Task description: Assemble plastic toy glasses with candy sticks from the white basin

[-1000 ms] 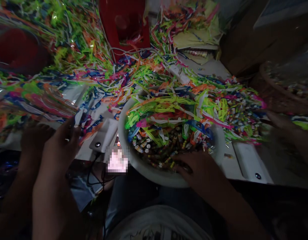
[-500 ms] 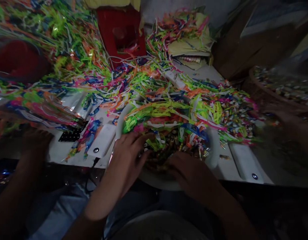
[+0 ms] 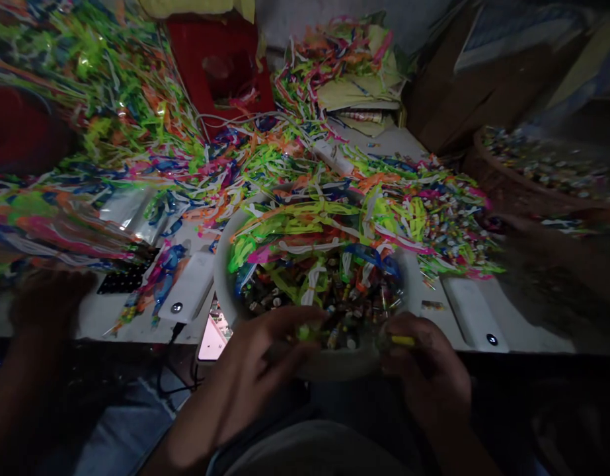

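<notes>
My left hand (image 3: 275, 344) is over the near left rim of a pale basin (image 3: 226, 268), its fingers curled around a small yellow-green plastic piece (image 3: 306, 332). At the near right rim, my right hand (image 3: 428, 367) pinches a small yellow piece (image 3: 402, 340); its exact kind is too dark to make out. Inside the basin lie many small dark cylinders (image 3: 351, 291) with coloured and pale ends. Neon plastic strips (image 3: 309, 225) in yellow, green, orange and blue cover the basin's far half.
White power banks (image 3: 188, 287) lie on both sides, with a lit phone (image 3: 215, 337) by the basin. Strips are heaped across the table around a red box (image 3: 218, 66). Other people's hands work at the left (image 3: 49, 304) and right (image 3: 523, 231). A brown tub (image 3: 503, 175) holds small pieces.
Both hands have come up out of the basin's contents to its near rim, my right one further right. Small pieces now show in their fingers. The view has shifted slightly to the right.
</notes>
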